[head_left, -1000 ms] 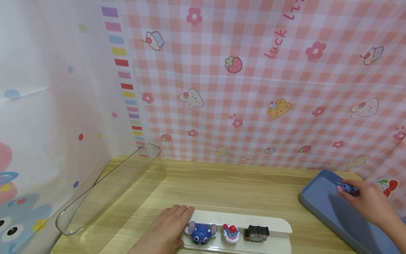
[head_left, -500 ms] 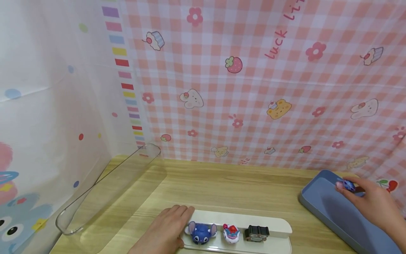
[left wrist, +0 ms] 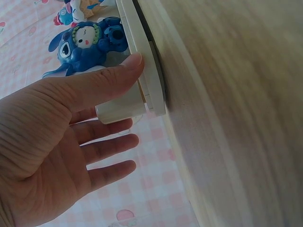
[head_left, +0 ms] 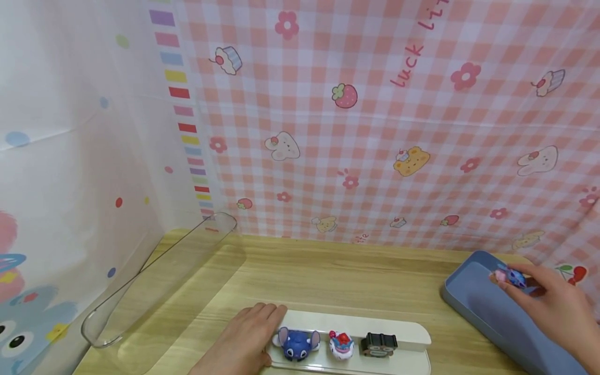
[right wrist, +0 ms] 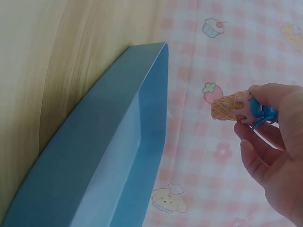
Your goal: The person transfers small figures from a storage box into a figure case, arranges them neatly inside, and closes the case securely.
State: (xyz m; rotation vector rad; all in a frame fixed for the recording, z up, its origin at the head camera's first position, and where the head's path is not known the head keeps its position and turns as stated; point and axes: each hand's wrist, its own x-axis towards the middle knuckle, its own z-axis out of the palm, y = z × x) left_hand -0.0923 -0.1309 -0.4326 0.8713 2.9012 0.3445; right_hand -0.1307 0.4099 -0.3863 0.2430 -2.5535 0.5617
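Right hand [head_left: 558, 310] held a small cone figure [head_left: 514, 278] over the blue tray [head_left: 485, 284] at the far right; the right wrist view showed the figure well apart from the tray's walls. Its digits were closed to a narrow pinch around the blue upper part, leaving the waffle-patterned end bare and pointing left; likely chosen so that the figure's lower end was unobstructed. Remaining fingers were bent loosely below. Left hand [head_left: 246, 333] straddled the left end of the cream base [head_left: 410, 360]: thumb on the near edge, fingers across the far edge, parted only by the base's width, the outer ones extended. Grip judged a steadying one, since it took the end and touched none of the middle. On the base, left to right and spaced apart, were a big-eared blue figure [head_left: 298, 346], a red-topped white figure [head_left: 342, 345] and a black-topped figure [head_left: 380, 344], lined up before the raised far ledge, which presumably served as a backing. Bare base remained right of the last one. Clear case [head_left: 100, 341] sat on the table [head_left: 328, 271] far left, probably put there to keep both hands' space free.
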